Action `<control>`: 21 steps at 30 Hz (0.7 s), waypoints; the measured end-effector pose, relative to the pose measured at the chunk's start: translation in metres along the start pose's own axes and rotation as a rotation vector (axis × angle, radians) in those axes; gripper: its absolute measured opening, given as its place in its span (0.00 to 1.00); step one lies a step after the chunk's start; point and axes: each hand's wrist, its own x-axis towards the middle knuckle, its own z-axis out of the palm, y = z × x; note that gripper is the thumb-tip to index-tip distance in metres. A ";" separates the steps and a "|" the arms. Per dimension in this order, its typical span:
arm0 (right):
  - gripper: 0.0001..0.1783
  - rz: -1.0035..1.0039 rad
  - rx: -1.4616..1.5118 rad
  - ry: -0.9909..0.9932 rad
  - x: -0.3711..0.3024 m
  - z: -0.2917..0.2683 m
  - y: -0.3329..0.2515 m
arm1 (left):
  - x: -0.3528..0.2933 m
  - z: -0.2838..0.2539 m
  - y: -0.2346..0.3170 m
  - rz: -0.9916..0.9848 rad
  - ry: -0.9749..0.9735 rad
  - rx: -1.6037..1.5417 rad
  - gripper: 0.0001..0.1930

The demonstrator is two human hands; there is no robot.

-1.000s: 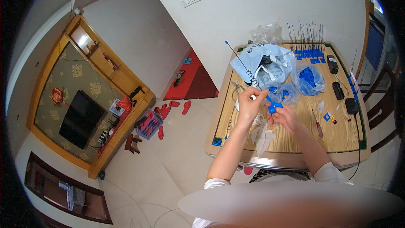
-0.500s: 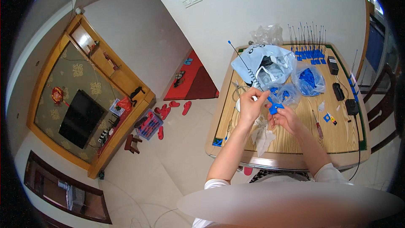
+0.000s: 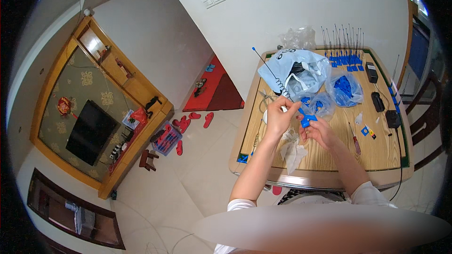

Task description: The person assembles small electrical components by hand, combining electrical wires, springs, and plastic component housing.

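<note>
A spring antenna point(image 3: 274, 75), a thin black rod with a blue tip and a wire coil, slants up and to the left above the table. My left hand point(image 3: 281, 118) pinches its lower end. Close beside it, a blue plastic base piece point(image 3: 308, 121) is held between the fingers of my right hand point(image 3: 322, 134). The base meets the antenna's lower end, though the fingers partly hide the joint. Just beyond my hands lie an open clear bag point(image 3: 325, 105) of small blue parts and a second bag point(image 3: 346, 91) with more blue pieces.
Several finished-looking antennas point(image 3: 346, 59) stand on blue bases at the back right. A white plastic bag point(image 3: 281, 68) fills the back left. A screwdriver point(image 3: 355, 142), black adapters point(image 3: 392, 119) with a cord, and torn white paper point(image 3: 294, 153) lie on the wooden table point(image 3: 325, 162).
The antenna's blue tip has tilted slightly left and down. Both hands keep their grip in nearly the same place.
</note>
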 end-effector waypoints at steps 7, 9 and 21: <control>0.14 -0.006 0.001 0.015 -0.002 0.000 -0.002 | -0.002 0.003 0.015 0.064 -0.020 0.084 0.11; 0.14 -0.013 -0.002 0.008 -0.002 0.001 -0.003 | -0.001 0.002 0.011 0.064 -0.015 0.081 0.11; 0.15 -0.042 -0.068 -0.005 -0.005 0.007 -0.005 | -0.001 -0.003 -0.002 0.051 -0.010 0.110 0.11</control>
